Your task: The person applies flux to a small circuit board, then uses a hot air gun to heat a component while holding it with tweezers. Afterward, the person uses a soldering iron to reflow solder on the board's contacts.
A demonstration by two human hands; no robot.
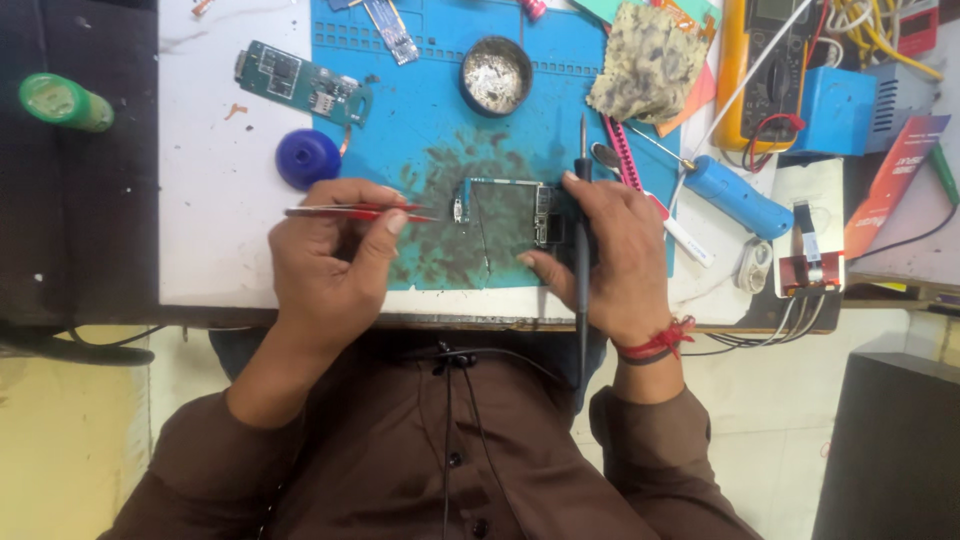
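Nearest the camera, the left hand (335, 255) is closed in a pinch on a pair of red tweezers (355, 211), whose tips point toward the left edge of the small circuit board (500, 212) and stop just short of it. The right hand (610, 255) rests on the right end of that board, its fingers wrapped around a dark soldering iron (581, 230) held upright, handle toward the body and tip pointing away, above the board's far right corner; the thumb presses down at the board's near right edge. The board itself lies flat near the middle of the blue work mat (430, 110), on a dark, smeared patch of residue that spreads around it. As far as can be judged, the work is mid-course: the board is pinned and both tools are in hand, yet neither tip touches a component, and whether any part has been lifted or set cannot be told at this size. Left of the board and a little beyond it sits a round blue cap (307, 158). Farther beyond the board stands a round tin of grey, crusted material (496, 76), and to the far left of that a second green circuit board (300, 82). Beyond the board to the right lie a worn yellowish sponge (648, 62) and a blue-handled tool (736, 195), with a yellow multimeter (765, 70) farthest off.
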